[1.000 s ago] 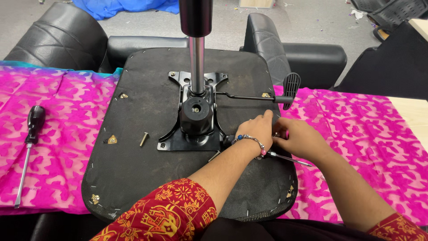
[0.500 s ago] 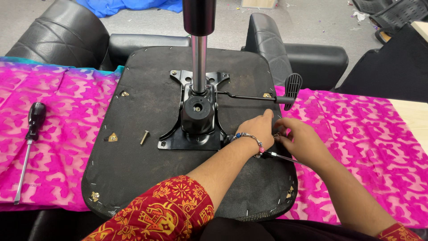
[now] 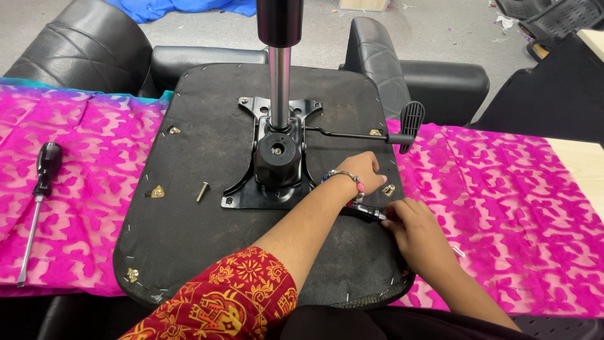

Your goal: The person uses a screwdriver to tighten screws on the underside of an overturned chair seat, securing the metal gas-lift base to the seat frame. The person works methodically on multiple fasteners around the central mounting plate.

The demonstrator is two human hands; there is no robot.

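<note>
Sliding back, right hand (image 3: 416, 234), tool (image 3: 367, 213), seat base (image 3: 189, 233)

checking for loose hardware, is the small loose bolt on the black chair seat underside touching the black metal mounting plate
Apart. The head view shows the small loose bolt lying on the black seat underside, with a clear strip of fabric between it and the black metal mounting plate.

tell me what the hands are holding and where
The right hand has its grip on the black handle end of a tool; the left hand rests on the chair seat.
</note>
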